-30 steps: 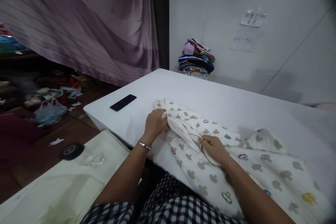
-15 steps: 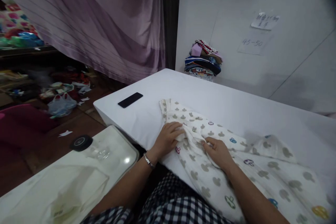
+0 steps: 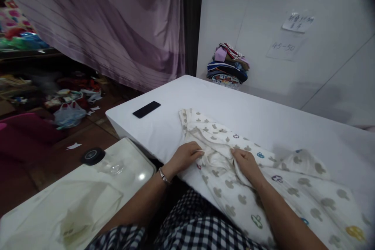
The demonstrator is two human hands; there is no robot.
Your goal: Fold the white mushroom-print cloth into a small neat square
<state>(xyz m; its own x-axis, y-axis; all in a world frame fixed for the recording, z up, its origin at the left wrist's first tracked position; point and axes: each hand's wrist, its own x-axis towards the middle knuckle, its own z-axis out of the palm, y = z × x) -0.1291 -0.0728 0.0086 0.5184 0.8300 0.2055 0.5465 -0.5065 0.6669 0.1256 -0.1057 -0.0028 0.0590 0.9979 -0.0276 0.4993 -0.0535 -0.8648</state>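
A white garment (image 3: 228,187) with grey rounded-ear prints and a few coloured outlines is spread on the white table, its cuffed end pointing away to the left. Its exact kind is hard to tell, because the folds bunch up. My left hand (image 3: 187,155) pinches the edge of an opening in the cloth, thumb and fingers pressed together. Across from it, my right hand (image 3: 246,166) grips the other side of that opening. Between the two hands the plain inner side of the fabric shows, slack and creased. The garment's right part lies loose past my right forearm.
A black phone (image 3: 146,109) rests on the white table (image 3: 175,90) near its left corner. At the back wall stands a stack of folded clothes (image 3: 227,66). A pale lower surface (image 3: 131,164) at left holds a black round object (image 3: 93,156) and a clear plastic piece.
My left hand has come down a little and turned into a pinch on the cloth edge. My right hand has shifted slightly up. The garment's opening is spread wider between them.
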